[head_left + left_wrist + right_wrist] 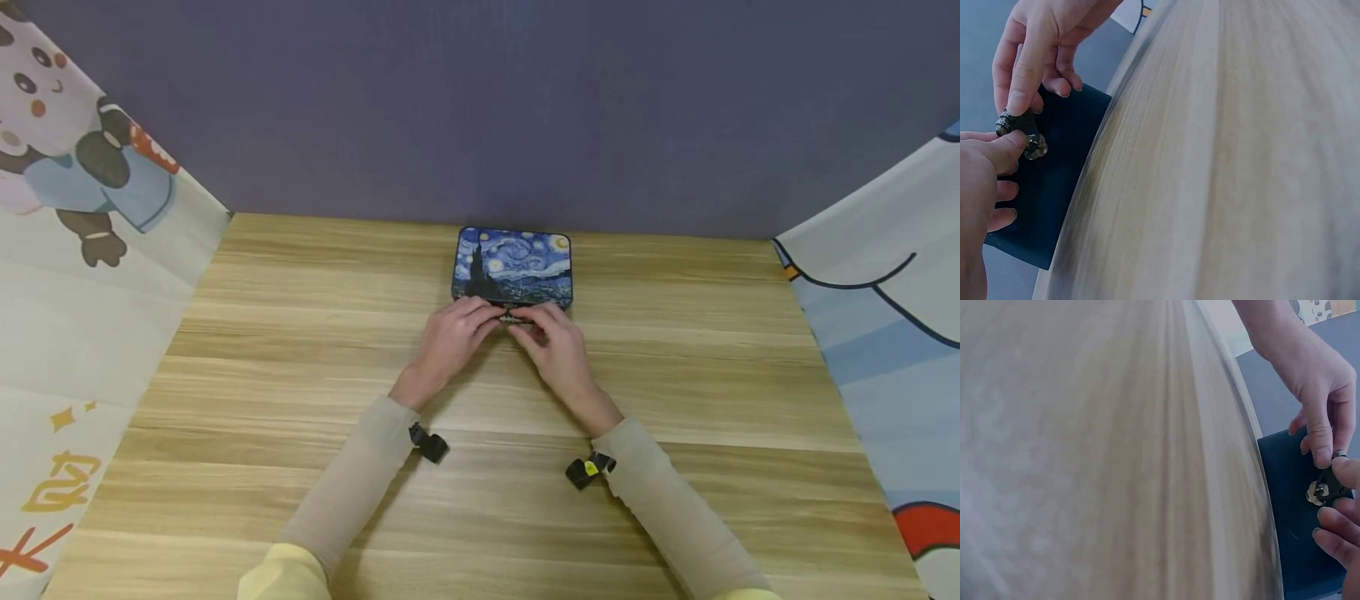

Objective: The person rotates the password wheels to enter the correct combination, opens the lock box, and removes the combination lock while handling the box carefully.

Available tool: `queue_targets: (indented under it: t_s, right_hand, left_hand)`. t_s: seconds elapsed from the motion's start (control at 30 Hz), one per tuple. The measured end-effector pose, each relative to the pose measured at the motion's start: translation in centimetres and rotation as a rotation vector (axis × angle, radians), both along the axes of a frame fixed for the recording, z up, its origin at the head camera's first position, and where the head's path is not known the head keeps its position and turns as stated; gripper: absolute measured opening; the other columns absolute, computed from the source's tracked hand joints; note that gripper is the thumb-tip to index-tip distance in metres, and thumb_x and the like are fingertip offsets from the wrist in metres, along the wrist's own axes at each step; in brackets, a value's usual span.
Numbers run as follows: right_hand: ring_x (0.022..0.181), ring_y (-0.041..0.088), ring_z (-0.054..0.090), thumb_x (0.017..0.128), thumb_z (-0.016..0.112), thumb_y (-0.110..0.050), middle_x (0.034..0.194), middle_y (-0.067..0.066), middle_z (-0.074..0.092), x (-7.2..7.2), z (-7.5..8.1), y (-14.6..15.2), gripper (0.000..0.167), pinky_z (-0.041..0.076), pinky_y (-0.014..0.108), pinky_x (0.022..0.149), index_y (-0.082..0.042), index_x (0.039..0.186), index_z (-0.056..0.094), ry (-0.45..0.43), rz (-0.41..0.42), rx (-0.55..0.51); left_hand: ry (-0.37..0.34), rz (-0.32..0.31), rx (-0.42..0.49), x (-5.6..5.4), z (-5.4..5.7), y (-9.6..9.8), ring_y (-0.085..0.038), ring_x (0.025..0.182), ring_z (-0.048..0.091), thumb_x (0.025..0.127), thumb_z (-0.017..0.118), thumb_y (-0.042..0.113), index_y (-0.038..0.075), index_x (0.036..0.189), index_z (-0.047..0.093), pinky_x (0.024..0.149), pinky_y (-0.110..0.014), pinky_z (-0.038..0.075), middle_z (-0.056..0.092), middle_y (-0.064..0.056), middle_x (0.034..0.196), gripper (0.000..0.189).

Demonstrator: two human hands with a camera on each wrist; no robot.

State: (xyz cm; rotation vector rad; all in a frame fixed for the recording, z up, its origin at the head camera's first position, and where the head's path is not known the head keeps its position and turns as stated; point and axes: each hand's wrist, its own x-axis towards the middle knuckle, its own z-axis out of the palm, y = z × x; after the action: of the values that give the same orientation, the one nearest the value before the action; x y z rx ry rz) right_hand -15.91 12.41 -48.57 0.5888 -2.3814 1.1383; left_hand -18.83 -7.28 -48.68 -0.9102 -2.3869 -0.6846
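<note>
A box (513,267) with a swirling night-sky painting on its lid stands at the far edge of the table, its lid down. On its dark blue front is a metal clasp (1036,147) with a small black combination padlock (1027,127) at it, showing ribbed dial rings. My left hand (452,337) pinches the padlock from the left between thumb and fingers. From the other side my right hand (557,347) pinches its dial end, thumb toward me. The other fingers of both hands lie close along the box's front. Fingertips partly hide the padlock.
The wood-grain table (495,517) reaches back to a dark blue-grey wall panel (495,108). Printed cloth panels stand at the left (90,317) and right (885,350). Black wrist cameras (430,443) are strapped over the sleeves.
</note>
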Motion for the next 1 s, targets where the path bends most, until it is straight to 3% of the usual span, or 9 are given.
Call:
queue_targets:
  t_s: [0.4, 1.0]
  right_hand:
    - [0.080, 0.023, 0.067, 0.092, 0.079, -0.009, 0.104, 0.013, 0.065, -0.04, 0.07, -0.23, 0.021, 0.061, 0.034, 0.069, -0.001, 0.110, 0.075, 0.030, 0.012, 0.063]
    - [0.087, 0.026, 0.071, 0.092, 0.078, -0.005, 0.103, 0.013, 0.068, -0.25, -0.19, -0.37, 0.018, 0.063, 0.033, 0.078, 0.000, 0.108, 0.072, 0.011, 0.027, 0.039]
  left_hand:
    - [-0.008, -0.003, 0.002, -0.04, -0.22, 0.04, -0.016, 0.091, 0.070, 0.096, 0.075, 0.016, 0.010, 0.109, 0.080, 0.084, -0.028, 0.060, 0.077, -0.001, 0.102, 0.015]
    - [0.004, 0.001, -0.009, -0.08, -0.38, 0.06, -0.016, 0.090, 0.070, 0.096, 0.075, 0.015, 0.009, 0.109, 0.080, 0.083, -0.027, 0.060, 0.077, -0.001, 0.103, 0.015]
